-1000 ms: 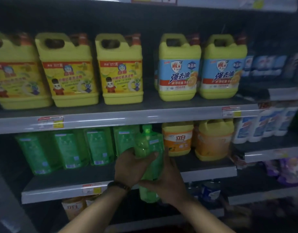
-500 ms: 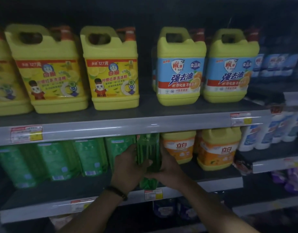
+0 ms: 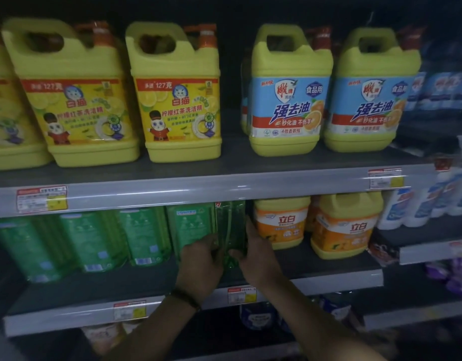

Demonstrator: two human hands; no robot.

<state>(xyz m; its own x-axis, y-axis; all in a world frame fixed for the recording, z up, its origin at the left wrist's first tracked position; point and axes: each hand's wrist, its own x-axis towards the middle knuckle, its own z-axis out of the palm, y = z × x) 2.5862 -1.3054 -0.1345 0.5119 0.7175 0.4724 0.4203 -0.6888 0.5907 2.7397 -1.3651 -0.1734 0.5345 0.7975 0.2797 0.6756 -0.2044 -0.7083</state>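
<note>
Green bottle (image 3: 231,230) at frame centre, clasped between left hand (image 3: 201,264) and right hand (image 3: 258,256); likely shelving step. Next: seat on shelf (image 3: 302,264), let go.

- Green bottle (image 3: 231,230) in the grip was translucent plastic, smooth and glossy.
- Green packs (image 3: 143,235) left of the grip had the same glossy plastic.
- Orange jugs (image 3: 282,222) right of the grip were opaque smooth plastic with shiny labels.
- Yellow jugs (image 3: 177,95) above the grip were opaque plastic with a slight sheen.
- Shelf deck (image 3: 316,264) beneath the grip looked matt dark grey.
- Edge strip (image 3: 329,284) was glossy clear plastic, and the price tag (image 3: 241,295) was paper.
</note>
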